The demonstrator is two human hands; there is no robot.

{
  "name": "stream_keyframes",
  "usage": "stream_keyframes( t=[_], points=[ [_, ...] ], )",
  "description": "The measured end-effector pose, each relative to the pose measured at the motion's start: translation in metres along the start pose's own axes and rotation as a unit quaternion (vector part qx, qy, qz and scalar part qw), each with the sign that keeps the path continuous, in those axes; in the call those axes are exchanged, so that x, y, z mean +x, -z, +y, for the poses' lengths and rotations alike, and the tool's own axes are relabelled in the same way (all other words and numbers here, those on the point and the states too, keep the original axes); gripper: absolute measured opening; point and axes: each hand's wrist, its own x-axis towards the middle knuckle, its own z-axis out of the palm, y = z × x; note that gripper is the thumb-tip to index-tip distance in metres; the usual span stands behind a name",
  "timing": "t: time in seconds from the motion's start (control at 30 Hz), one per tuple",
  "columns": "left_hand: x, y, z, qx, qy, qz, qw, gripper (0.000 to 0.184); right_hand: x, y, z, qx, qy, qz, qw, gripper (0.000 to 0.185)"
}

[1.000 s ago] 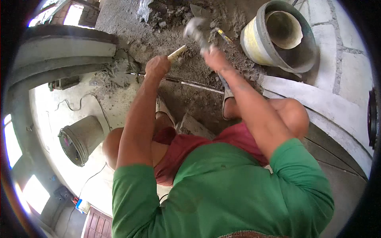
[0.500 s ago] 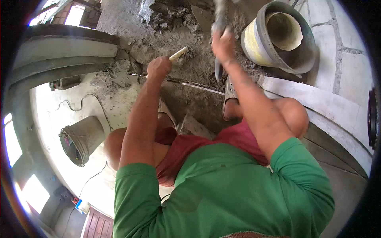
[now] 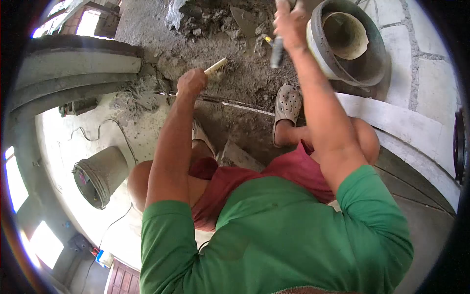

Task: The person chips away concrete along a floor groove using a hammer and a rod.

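Note:
My left hand [image 3: 192,82] is closed round a pale stick [image 3: 216,65], whose end points to the upper right over rough, muddy ground. Farther up and to the right, my right hand [image 3: 291,24] grips a hammer by its dark handle [image 3: 277,52]; the hammer's head is out of view past the top edge. A yellow-marked tool [image 3: 269,40] lies partly hidden beside the handle. Below my hands, a thin pale strip [image 3: 248,108] crosses the ground in front of my feet.
A large bucket [image 3: 320,54] with a smaller container [image 3: 348,36] inside stands at the upper right by a block wall [image 3: 435,88]. Another bucket [image 3: 105,171] lies tilted at the left. Rubble [image 3: 196,19] and a flat grey piece [image 3: 243,20] are at the top.
My right hand has moved up and to the right with the hammer, whose head has left the view. My left hand has stayed nearly in place, holding the stick.

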Motion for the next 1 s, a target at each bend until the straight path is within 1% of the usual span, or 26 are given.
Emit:
stream_keyframes(
  t=[0.03,0.07,0.1,0.13,0.17,0.23,0.3,0.33,0.37,0.4,0.43,0.47,0.5,0.53,0.57,0.6,0.63,0.67,0.7,0.73,0.8,0.87,0.9,0.93,0.97,1.0],
  points=[
    [0.002,-0.003,-0.002,-0.011,-0.007,0.012,1.000,0.030,-0.011,-0.015,0.016,-0.037,-0.041,0.010,0.998,0.055],
    [0.003,-0.006,-0.005,-0.022,-0.012,0.023,0.999,0.030,-0.045,-0.026,0.064,-0.101,-0.055,-0.020,0.993,0.054],
    [0.001,-0.008,-0.006,-0.021,-0.012,0.021,0.999,0.030,-0.079,-0.036,0.112,-0.165,-0.065,-0.050,0.983,0.055],
    [0.001,-0.008,-0.005,-0.011,-0.012,0.012,1.000,0.030,-0.116,-0.040,0.157,-0.254,-0.043,-0.118,0.959,0.056],
    [0.003,-0.005,-0.005,-0.001,-0.012,0.007,1.000,0.030,-0.126,-0.035,0.165,-0.256,-0.166,-0.202,0.931,0.056],
    [0.012,0.006,-0.004,-0.002,0.003,-0.001,1.000,0.031,-0.111,-0.025,0.150,-0.247,-0.275,-0.274,0.888,0.056],
    [0.004,-0.010,-0.003,-0.005,0.012,-0.036,0.999,0.031,-0.081,-0.001,0.116,-0.219,-0.291,-0.284,0.887,0.055],
    [0.009,-0.005,-0.005,0.000,0.003,-0.025,1.000,0.032,-0.064,-0.004,0.113,-0.236,-0.266,-0.236,0.904,0.055],
    [0.012,-0.003,-0.006,0.005,-0.005,-0.016,1.000,0.032,-0.043,-0.001,0.099,-0.151,-0.261,-0.212,0.930,0.054],
    [0.010,-0.003,-0.005,0.003,-0.005,-0.017,1.000,0.032,-0.023,0.004,0.063,-0.097,-0.285,-0.201,0.932,0.050],
    [0.009,-0.001,-0.004,0.001,-0.005,-0.013,1.000,0.032,0.002,0.000,0.074,-0.102,-0.172,-0.103,0.974,0.041],
    [0.009,0.001,-0.005,0.000,-0.004,-0.010,1.000,0.032,0.020,0.015,0.036,0.019,-0.123,-0.153,0.980,0.034],
    [0.008,0.001,-0.005,0.000,-0.003,-0.012,1.000,0.032,0.035,0.015,0.033,0.026,-0.029,-0.084,0.996,0.040],
    [0.008,0.000,-0.005,0.001,-0.001,-0.009,1.000,0.032,0.038,0.015,0.010,0.042,-0.008,-0.042,0.998,0.039],
    [0.009,0.000,-0.005,0.000,0.001,-0.004,1.000,0.032,0.027,0.010,-0.015,0.047,-0.006,0.004,0.999,0.037],
    [0.011,-0.001,-0.006,0.000,0.001,-0.005,1.000,0.032,0.012,-0.001,-0.024,0.037,-0.018,0.035,0.999,0.036],
    [0.013,-0.004,-0.008,-0.005,-0.001,-0.007,1.000,0.032,-0.008,-0.012,-0.013,0.003,-0.047,0.025,0.999,0.034],
    [0.014,-0.004,-0.009,-0.010,-0.002,-0.008,1.000,0.032,-0.042,-0.018,0.031,-0.086,-0.092,-0.049,0.991,0.046],
    [0.010,-0.005,-0.009,-0.010,-0.003,-0.007,1.000,0.032,-0.075,-0.024,0.076,-0.183,-0.122,-0.133,0.966,0.060],
    [0.008,-0.003,-0.007,-0.013,-0.010,-0.007,1.000,0.032,-0.108,-0.029,0.120,-0.272,-0.134,-0.220,0.927,0.075],
    [0.014,0.010,-0.008,-0.013,-0.015,0.002,1.000,0.032,-0.111,-0.027,0.150,-0.285,-0.279,-0.350,0.848,0.074],
    [0.017,-0.001,-0.006,-0.012,0.030,-0.027,0.999,0.032,-0.087,-0.008,0.144,-0.240,-0.305,-0.322,0.863,0.072],
    [0.015,0.004,-0.009,-0.007,-0.015,-0.027,0.999,0.032,-0.079,0.005,0.108,-0.227,-0.326,-0.298,0.868,0.071],
    [0.017,0.005,-0.008,-0.008,-0.019,-0.025,0.999,0.032,-0.059,0.006,0.120,-0.254,-0.265,-0.281,0.887,0.064],
    [0.019,0.003,-0.007,-0.006,-0.013,-0.026,1.000,0.033,-0.043,0.011,0.074,-0.170,-0.299,-0.254,0.904,0.058],
    [0.021,0.003,-0.007,-0.003,-0.006,-0.026,1.000,0.033,-0.018,0.010,0.077,-0.138,-0.261,-0.230,0.927,0.051]
  ],
)
